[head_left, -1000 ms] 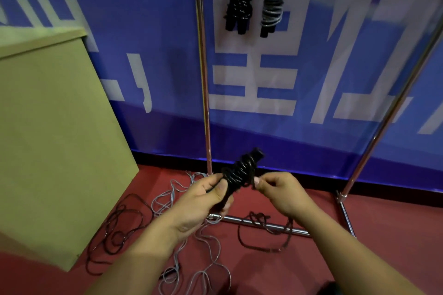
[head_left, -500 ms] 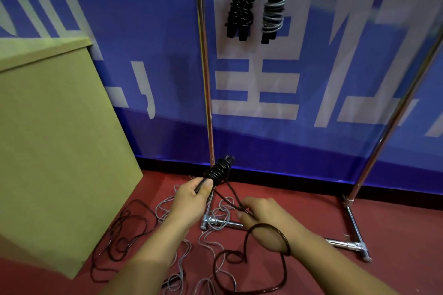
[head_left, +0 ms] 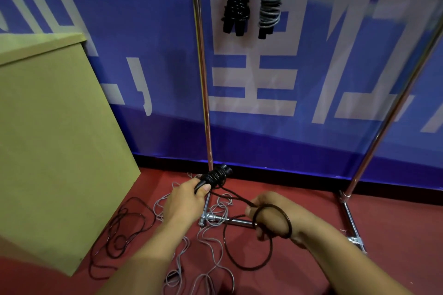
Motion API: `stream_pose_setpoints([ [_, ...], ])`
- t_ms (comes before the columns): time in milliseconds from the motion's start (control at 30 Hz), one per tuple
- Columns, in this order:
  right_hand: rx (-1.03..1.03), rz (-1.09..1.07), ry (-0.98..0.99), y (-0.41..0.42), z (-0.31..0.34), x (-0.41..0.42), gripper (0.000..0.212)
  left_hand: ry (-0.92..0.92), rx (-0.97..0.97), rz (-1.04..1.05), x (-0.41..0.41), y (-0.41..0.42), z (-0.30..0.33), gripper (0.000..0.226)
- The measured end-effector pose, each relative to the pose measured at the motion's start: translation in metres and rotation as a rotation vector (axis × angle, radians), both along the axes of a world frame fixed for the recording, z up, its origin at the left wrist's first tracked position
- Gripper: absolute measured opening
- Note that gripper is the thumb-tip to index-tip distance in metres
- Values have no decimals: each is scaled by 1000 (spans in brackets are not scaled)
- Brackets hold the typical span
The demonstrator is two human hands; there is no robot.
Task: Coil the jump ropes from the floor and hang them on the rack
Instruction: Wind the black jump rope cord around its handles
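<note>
My left hand (head_left: 185, 202) grips the handles of a black jump rope (head_left: 215, 176), whose cord is partly wound around them. The loose cord runs down to my right hand (head_left: 271, 218), which pinches it and has a loop draped over the wrist; more of it hangs in a loop to the floor. On the metal rack (head_left: 203, 103), near the top, hang a coiled black rope (head_left: 236, 0) and a coiled grey rope (head_left: 271, 0). A loose grey rope (head_left: 206, 254) and another black rope (head_left: 119, 230) lie tangled on the red floor.
A tan cabinet (head_left: 52, 146) stands close on the left. The rack's base bar (head_left: 230, 220) and right foot (head_left: 352, 225) lie on the floor under my hands. A blue banner wall (head_left: 335, 79) is behind the rack.
My right hand has pulled away from the handles, down and to the right, drawing out cord that now loops over its wrist. The view has tilted down toward the floor.
</note>
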State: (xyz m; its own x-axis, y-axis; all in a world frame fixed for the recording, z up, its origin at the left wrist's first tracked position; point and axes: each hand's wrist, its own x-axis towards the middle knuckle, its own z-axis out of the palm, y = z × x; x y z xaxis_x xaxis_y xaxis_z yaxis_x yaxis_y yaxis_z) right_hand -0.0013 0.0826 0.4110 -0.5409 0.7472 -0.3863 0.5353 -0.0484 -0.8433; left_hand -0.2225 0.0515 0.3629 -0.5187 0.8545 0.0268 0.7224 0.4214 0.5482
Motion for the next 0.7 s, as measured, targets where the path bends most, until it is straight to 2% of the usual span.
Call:
stream_pose_setpoints([
  [133,-50,-40,-104,6,12,4,18,66,-9,14,5,2,-2,25],
  [267,12,-12,-217,8,20,16,20,94,-22,28,3,3,-6,26],
  [433,99,-39,-134,6,18,23,30,105,-41,36,-1,3,-8,27],
  [533,118,-114,-13,4,15,21,25,118,-67,12,3,4,-7,26],
  [600,237,-106,10,3,16,23,20,108,-112,-21,4,4,-7,24],
  [700,603,67,-162,2,19,25,21,89,-261,-156,4,5,-9,23],
])
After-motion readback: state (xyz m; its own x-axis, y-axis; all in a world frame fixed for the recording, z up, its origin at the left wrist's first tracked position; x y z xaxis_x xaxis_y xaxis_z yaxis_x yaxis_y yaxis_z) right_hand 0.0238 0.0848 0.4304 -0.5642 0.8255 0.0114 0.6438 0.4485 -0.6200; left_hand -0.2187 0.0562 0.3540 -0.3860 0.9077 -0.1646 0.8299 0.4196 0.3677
